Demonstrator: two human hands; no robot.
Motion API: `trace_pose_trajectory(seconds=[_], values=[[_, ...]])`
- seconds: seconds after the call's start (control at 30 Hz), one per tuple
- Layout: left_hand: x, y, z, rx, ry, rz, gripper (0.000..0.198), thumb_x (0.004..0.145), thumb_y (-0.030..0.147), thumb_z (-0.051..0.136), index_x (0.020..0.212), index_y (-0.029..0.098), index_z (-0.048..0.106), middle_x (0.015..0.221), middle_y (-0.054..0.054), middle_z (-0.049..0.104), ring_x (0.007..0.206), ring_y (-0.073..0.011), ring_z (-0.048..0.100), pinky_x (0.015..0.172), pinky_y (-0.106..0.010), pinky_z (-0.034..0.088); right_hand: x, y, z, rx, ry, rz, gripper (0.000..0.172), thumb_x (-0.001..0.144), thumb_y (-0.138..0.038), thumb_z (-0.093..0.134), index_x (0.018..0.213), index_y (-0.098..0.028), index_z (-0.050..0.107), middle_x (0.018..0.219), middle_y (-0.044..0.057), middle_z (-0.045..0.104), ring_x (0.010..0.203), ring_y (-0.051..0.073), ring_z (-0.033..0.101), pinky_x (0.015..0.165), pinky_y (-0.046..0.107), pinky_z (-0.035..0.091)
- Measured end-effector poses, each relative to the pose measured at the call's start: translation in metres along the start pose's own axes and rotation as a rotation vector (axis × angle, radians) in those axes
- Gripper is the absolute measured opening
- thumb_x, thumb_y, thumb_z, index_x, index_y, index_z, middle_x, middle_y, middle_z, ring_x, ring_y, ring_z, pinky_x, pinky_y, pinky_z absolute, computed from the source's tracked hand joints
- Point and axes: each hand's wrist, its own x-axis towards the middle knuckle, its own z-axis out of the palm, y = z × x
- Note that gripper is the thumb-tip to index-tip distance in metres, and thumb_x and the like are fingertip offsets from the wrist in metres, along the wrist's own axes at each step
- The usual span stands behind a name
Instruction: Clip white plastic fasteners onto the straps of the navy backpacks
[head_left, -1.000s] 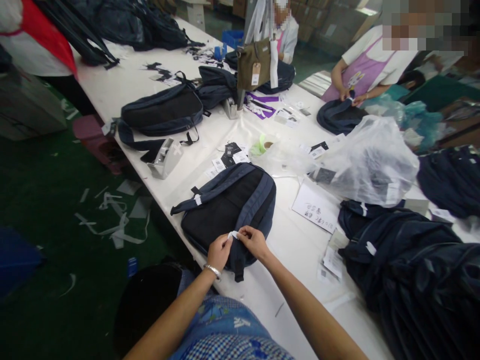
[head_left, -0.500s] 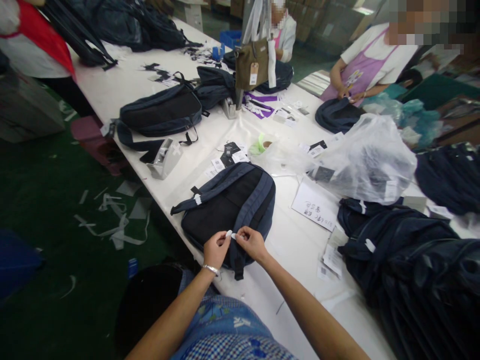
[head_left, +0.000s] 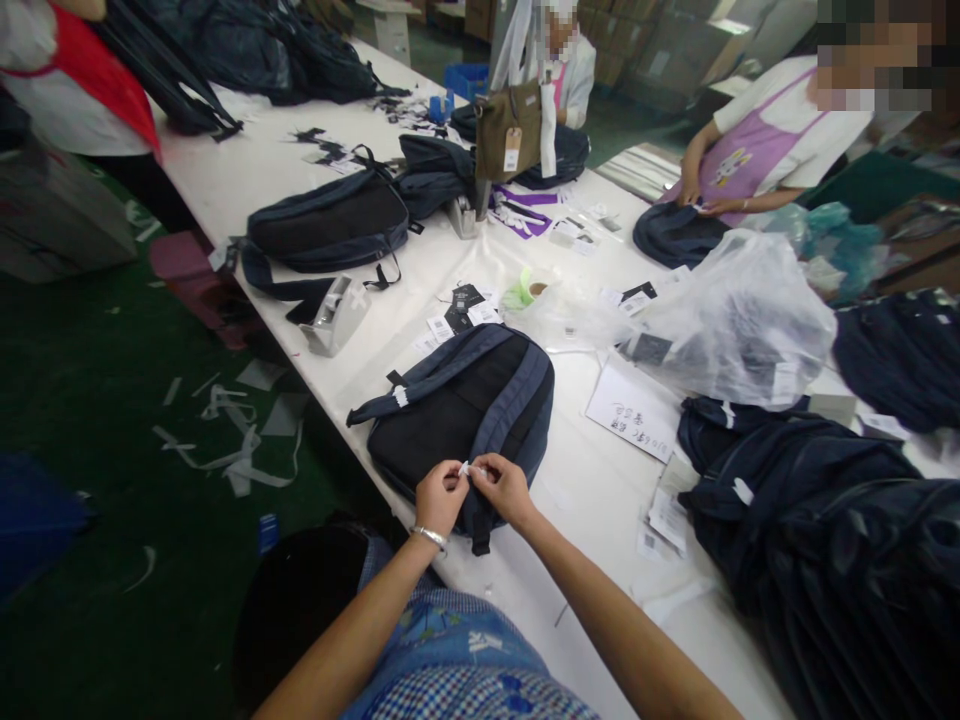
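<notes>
A dark navy backpack (head_left: 424, 445) lies on the white table with its black back panel and shoulder straps facing up. Over the lower end of its right strap (head_left: 501, 408), my left hand (head_left: 441, 498) and my right hand (head_left: 504, 488) meet, fingertips almost touching. Both are closed in a pinch on a small white strip (head_left: 464, 468), mostly covered by the fingers. Another white piece (head_left: 400, 397) is fixed around the left strap. Beneath my hands hangs a black strap end with a buckle (head_left: 480, 540).
Right of the backpack lie a handwritten sheet (head_left: 628, 408), a clear plastic bag (head_left: 739, 310) and stacked navy bags (head_left: 825, 530). Tags (head_left: 465, 308), a tape roll (head_left: 527, 288) and a tape dispenser (head_left: 335, 315) lie beyond. A co-worker (head_left: 765, 150) handles another bag across the table.
The white strip showed as two lobes at the fingertips; now it is a smaller bit between closer fingers. The whole view has shifted slightly.
</notes>
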Motion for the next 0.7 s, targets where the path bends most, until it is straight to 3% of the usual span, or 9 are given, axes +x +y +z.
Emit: trace_pose_trajectory(seconds=[0.13, 0.27, 0.47, 0.7], values=[[0.0, -0.001, -0.001, -0.029, -0.037, -0.037, 0.012, 0.074, 0.024, 0.06, 0.083, 0.017, 0.065, 0.08, -0.004, 0.071, 0.069, -0.0153, 0.068, 0.065, -0.024, 0.055, -0.001, 0.002, -0.004, 0.005, -0.052, -0.101, 0.024, 0.086, -0.041, 0.055, 0.09, -0.024, 0.072, 0.077, 0.003, 0.064, 0.068, 0.015, 0.055, 0.065, 0.026, 0.043], [0.0, -0.009, 0.0, -0.139, -0.088, -0.157, 0.017, 0.074, 0.031, 0.065, 0.082, 0.016, 0.067, 0.078, -0.006, 0.071, 0.072, -0.0177, 0.069, 0.066, -0.027, 0.057, 0.0, 0.003, -0.007, -0.096, -0.075, -0.095, 0.022, 0.088, -0.038, 0.054, 0.095, -0.027, 0.072, 0.087, 0.003, 0.066, 0.082, 0.017, 0.06, 0.075, 0.027, 0.045], [0.0, -0.013, 0.004, -0.417, 0.012, -0.42, 0.028, 0.067, 0.034, 0.075, 0.084, 0.013, 0.067, 0.076, -0.006, 0.069, 0.071, -0.0182, 0.069, 0.062, -0.031, 0.06, 0.009, 0.002, -0.005, -0.201, -0.093, -0.031, 0.015, 0.083, -0.031, 0.057, 0.087, -0.026, 0.071, 0.083, 0.001, 0.067, 0.074, 0.016, 0.061, 0.066, 0.025, 0.043], [0.0, -0.011, 0.004, -0.445, 0.019, -0.429, 0.028, 0.069, 0.032, 0.075, 0.087, 0.012, 0.067, 0.078, -0.007, 0.071, 0.069, -0.0176, 0.069, 0.062, -0.031, 0.061, 0.014, -0.002, -0.008, -0.171, -0.12, 0.01, 0.011, 0.076, -0.029, 0.061, 0.078, -0.023, 0.07, 0.075, 0.001, 0.067, 0.066, 0.015, 0.058, 0.058, 0.023, 0.04]])
